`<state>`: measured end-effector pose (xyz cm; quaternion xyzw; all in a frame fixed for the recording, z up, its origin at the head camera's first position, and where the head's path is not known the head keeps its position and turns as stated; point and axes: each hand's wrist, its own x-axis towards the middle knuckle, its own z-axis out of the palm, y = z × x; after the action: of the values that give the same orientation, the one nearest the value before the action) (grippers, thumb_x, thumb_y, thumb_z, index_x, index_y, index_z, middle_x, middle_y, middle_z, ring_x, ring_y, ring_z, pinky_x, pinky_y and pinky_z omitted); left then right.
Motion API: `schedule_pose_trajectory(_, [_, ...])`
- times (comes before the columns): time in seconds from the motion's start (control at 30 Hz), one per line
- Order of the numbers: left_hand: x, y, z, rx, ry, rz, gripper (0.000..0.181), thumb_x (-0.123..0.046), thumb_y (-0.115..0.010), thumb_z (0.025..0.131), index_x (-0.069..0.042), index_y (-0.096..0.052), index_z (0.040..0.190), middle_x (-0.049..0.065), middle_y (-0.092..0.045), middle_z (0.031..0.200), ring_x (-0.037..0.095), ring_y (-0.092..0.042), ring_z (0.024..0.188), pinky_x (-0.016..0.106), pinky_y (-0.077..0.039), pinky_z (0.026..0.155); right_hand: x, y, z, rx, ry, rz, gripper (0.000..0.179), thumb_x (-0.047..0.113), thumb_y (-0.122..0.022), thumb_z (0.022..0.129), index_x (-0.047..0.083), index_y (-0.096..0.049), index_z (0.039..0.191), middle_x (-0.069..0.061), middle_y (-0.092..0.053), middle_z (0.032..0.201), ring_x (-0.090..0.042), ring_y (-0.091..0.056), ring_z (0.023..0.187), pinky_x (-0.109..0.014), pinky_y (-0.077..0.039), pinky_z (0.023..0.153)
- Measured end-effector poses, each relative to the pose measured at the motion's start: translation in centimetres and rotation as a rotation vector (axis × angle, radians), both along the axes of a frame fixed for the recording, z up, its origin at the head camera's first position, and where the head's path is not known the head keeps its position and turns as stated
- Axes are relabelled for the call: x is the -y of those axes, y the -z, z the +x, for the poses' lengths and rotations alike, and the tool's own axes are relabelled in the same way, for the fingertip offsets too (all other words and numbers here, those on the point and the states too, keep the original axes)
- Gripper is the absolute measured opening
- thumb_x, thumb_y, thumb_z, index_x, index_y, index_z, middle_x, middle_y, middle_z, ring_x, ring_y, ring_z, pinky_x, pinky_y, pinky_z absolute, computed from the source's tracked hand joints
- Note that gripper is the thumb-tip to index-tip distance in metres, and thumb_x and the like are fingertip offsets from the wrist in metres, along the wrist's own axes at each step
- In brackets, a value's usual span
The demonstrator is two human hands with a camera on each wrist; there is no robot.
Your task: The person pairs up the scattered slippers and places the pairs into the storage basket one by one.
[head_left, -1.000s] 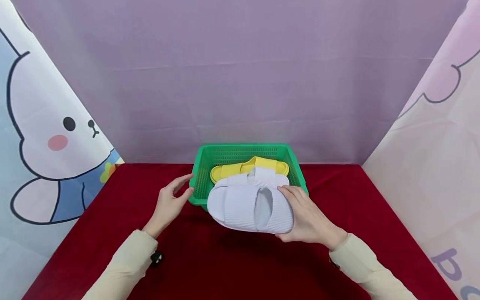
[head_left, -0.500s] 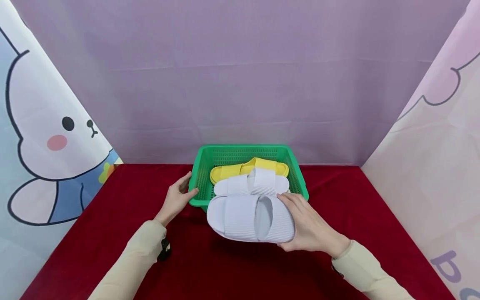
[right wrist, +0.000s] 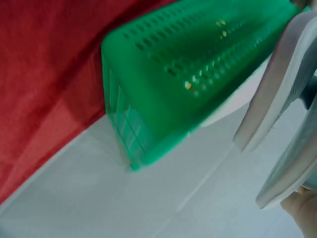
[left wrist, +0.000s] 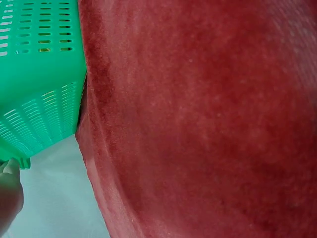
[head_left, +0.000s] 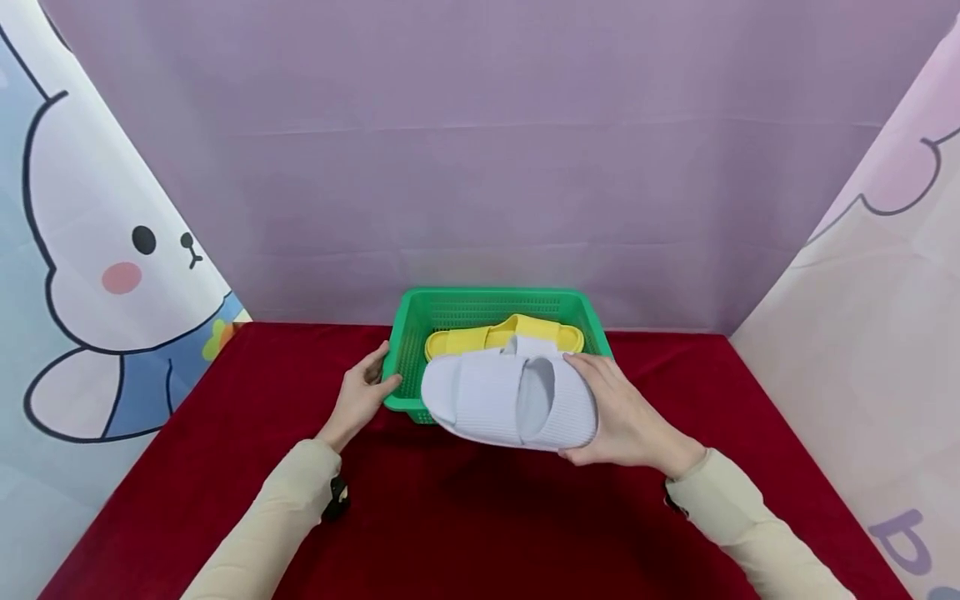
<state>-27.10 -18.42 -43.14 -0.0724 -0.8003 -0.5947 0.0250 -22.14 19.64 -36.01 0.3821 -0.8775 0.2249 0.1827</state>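
My right hand grips a white ribbed slipper by its right end, fingers along the upper edge and thumb below. The slipper is held up before the green basket, overlapping its front rim in the head view. In the right wrist view, the slipper appears as thick pale edges around a dark gap. My left hand holds the basket's left rim, thumb on the near side. Inside the basket lie a yellow slipper and another white slipper, mostly hidden behind the held one.
The basket stands on a red cloth-covered table, near its back edge. Behind it rises a purple curtain. Printed panels flank both sides, the left one with a cartoon rabbit.
My left hand has moved right onto the basket's rim and taken hold. The held slipper dipped, then rose again, and now covers most of the white slipper in the basket.
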Motion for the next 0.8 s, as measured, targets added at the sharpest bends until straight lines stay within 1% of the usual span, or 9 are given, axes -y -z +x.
schedule_pose_trajectory(0.07, [-0.1,0.0,0.0,0.000,0.004,0.008,0.063,-0.014,-0.055,0.091,-0.011,-0.024,0.145,0.001,-0.024,0.151,0.019,-0.029,0.136,0.039,-0.033,0.105,-0.1,-0.6,-0.9,0.023,0.003,0.001,0.108,0.042,-0.084,0.049,0.003,-0.034,0.136,-0.007,-0.043,0.130,-0.022,-0.039,0.117,-0.044,-0.045,0.087])
schedule_pose_trajectory(0.17, [-0.1,0.0,0.0,-0.001,0.000,0.010,0.063,-0.013,-0.055,0.090,-0.010,-0.024,0.145,0.001,-0.023,0.151,0.019,-0.029,0.136,0.038,-0.034,0.104,-0.4,-1.7,-2.9,0.066,0.016,-0.001,0.107,0.042,-0.084,0.050,0.006,-0.033,0.137,-0.007,-0.044,0.130,-0.023,-0.039,0.116,-0.046,-0.044,0.086])
schedule_pose_trajectory(0.33, [-0.1,0.2,0.0,0.010,-0.001,0.011,0.062,-0.012,-0.053,0.091,-0.012,-0.024,0.145,0.000,-0.024,0.151,0.020,-0.030,0.135,0.025,-0.038,0.099,-0.6,-3.7,-7.1,0.144,0.092,-0.011,0.104,0.039,-0.085,0.050,0.010,-0.035,0.137,-0.008,-0.047,0.129,-0.026,-0.041,0.113,-0.048,-0.044,0.084])
schedule_pose_trajectory(0.43, [-0.1,0.2,0.0,0.017,-0.001,0.025,0.061,-0.013,-0.053,0.091,-0.013,-0.024,0.145,-0.001,-0.024,0.150,0.020,-0.030,0.135,0.018,-0.039,0.096,-0.3,-4.4,-9.6,0.192,0.132,-0.008,0.102,0.038,-0.085,0.051,0.010,-0.036,0.136,-0.009,-0.047,0.128,-0.027,-0.042,0.111,-0.047,-0.043,0.085])
schedule_pose_trajectory(0.53, [-0.1,0.2,0.0,0.008,-0.001,0.031,0.061,-0.014,-0.054,0.091,-0.012,-0.025,0.145,0.000,-0.024,0.150,0.020,-0.030,0.136,0.015,-0.039,0.095,0.2,-4.4,-11.8,0.255,0.162,0.006,0.101,0.037,-0.085,0.053,0.011,-0.036,0.137,-0.008,-0.047,0.128,-0.026,-0.042,0.111,-0.046,-0.043,0.086])
schedule_pose_trajectory(0.6, [-0.1,0.2,0.1,0.003,-0.004,0.033,0.061,-0.013,-0.054,0.091,-0.012,-0.025,0.145,0.001,-0.025,0.150,0.020,-0.030,0.135,0.013,-0.039,0.093,0.6,-4.2,-13.0,0.300,0.171,0.018,0.100,0.036,-0.084,0.053,0.010,-0.035,0.137,-0.008,-0.046,0.129,-0.026,-0.041,0.113,-0.047,-0.043,0.088])
schedule_pose_trajectory(0.7, [-0.2,0.2,0.2,-0.002,-0.007,0.033,0.061,-0.012,-0.054,0.091,-0.011,-0.025,0.145,0.002,-0.025,0.150,0.021,-0.031,0.135,0.012,-0.040,0.091,1.1,-3.8,-14.4,0.363,0.177,0.037,0.101,0.035,-0.084,0.054,0.009,-0.034,0.138,-0.010,-0.045,0.130,-0.028,-0.042,0.113,-0.048,-0.042,0.089])
schedule_pose_trajectory(0.8, [-0.3,0.1,0.2,0.003,-0.005,0.030,0.061,-0.011,-0.054,0.091,-0.012,-0.025,0.145,0.002,-0.025,0.150,0.022,-0.031,0.135,0.015,-0.040,0.092,1.3,-3.3,-15.3,0.456,0.178,0.044,0.102,0.033,-0.082,0.057,0.010,-0.030,0.141,-0.013,-0.044,0.132,-0.030,-0.044,0.113,-0.049,-0.042,0.090])
